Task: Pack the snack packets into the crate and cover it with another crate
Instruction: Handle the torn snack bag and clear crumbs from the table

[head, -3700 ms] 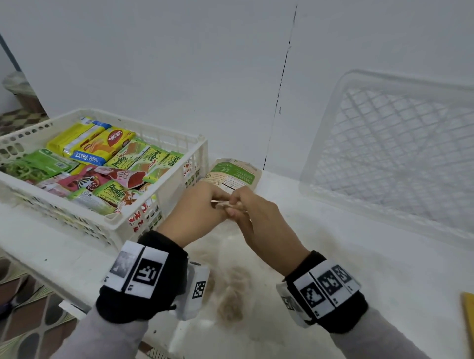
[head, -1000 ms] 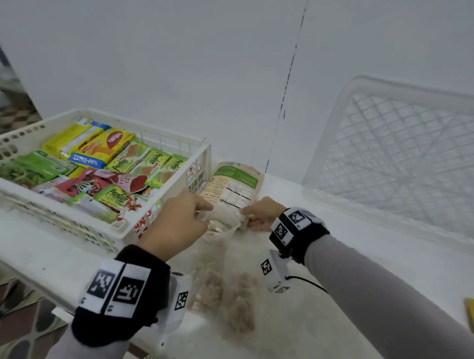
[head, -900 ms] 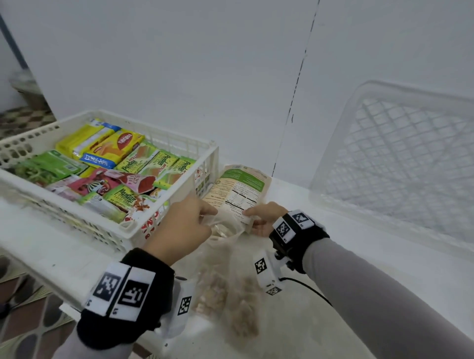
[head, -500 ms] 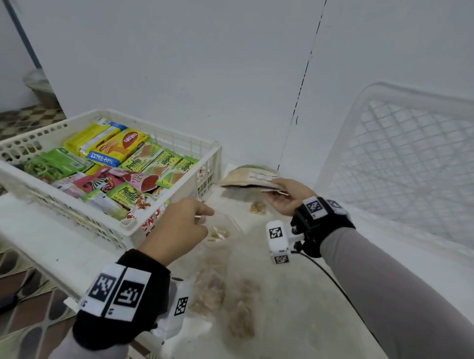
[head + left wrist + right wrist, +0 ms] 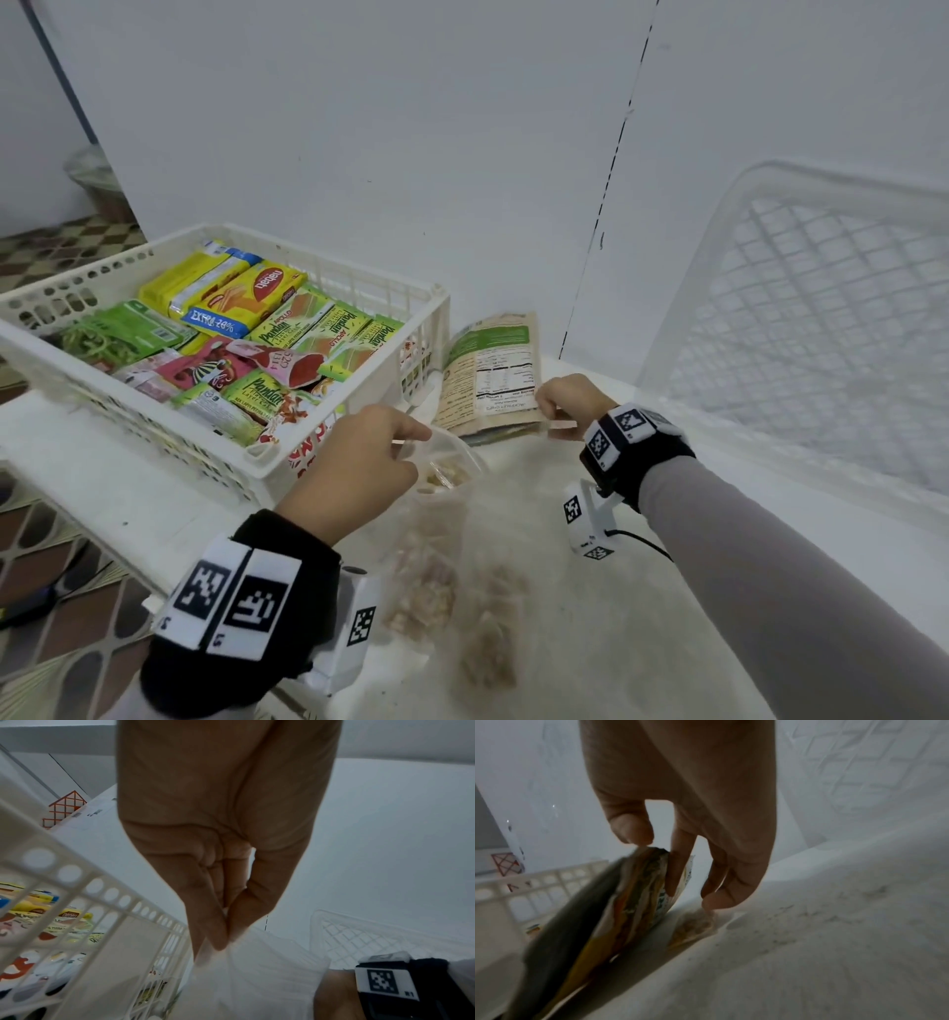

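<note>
The brown snack packet (image 5: 490, 377) w/ a green top and a black-and-white label stands tilted up off the white table (image 5: 770, 591), just beside the right wall of the crate (image 5: 421, 349). The right hand (image 5: 567, 398) holds it at its lower right corner; in the right wrist view the thumb (image 5: 631, 827) is on one side of the packet's edge and the fingers (image 5: 679, 870) are curled on the other side.

The left hand (image 5: 359, 462) pinches the top of a clear plastic bag (image 5: 441, 539) w/ thumb and finger pressed tight together. The bag hangs down in front of the crate's near right corner & has pale brown snack bits inside.

The crate sits on the left part of the table and is packed w/ lots of packets: yellow ones (image 5: 231, 293) at the back, green ones (image 5: 328, 329) in the middle, a pink one (image 5: 205, 367) near the front.

A second crate (image 5: 821, 329), white w/ a criss-cross bottom, leans up vs. the white wall (image 5: 359, 128) on the right, well apart from both hands.
</note>
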Demonstrator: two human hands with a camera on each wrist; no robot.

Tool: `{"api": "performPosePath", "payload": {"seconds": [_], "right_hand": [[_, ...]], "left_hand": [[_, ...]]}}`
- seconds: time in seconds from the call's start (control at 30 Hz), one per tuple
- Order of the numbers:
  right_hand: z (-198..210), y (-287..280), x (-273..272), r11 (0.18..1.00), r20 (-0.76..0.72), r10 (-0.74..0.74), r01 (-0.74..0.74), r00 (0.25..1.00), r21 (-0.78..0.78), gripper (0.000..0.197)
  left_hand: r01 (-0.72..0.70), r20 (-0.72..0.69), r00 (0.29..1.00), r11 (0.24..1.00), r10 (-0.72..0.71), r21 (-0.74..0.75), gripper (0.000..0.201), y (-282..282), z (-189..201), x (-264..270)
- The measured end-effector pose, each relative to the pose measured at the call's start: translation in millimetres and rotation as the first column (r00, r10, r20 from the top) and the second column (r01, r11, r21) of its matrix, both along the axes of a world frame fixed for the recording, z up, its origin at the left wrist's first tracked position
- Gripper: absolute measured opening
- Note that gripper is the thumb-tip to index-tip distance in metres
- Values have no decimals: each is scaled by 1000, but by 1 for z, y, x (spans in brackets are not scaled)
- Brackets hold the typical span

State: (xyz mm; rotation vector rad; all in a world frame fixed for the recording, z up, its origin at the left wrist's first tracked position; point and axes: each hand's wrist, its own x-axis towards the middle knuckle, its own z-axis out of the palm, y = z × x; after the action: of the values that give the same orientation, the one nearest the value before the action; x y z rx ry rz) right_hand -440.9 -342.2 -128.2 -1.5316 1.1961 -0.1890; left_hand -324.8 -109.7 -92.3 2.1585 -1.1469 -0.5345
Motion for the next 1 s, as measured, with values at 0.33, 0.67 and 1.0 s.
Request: {"api": "performPosePath", "payload": {"seconds": [0.33,0.67,1.0], "right_hand": [[-19,-2,0,844,-255,380,-446,889,-297,40],[-29,8,2,777,-588,159,-468,793,-421,25],[-10,26,-84,946,172,-206,241,963,-215,22]], "left_hand": [[19,-50,999,999,-20,-33,45,2,1,-4],[-22,-100,995,989,8,-146,46,-4,9,-8],[90,-335,925,962,-177,-259,41,-27,24,-45]]}}
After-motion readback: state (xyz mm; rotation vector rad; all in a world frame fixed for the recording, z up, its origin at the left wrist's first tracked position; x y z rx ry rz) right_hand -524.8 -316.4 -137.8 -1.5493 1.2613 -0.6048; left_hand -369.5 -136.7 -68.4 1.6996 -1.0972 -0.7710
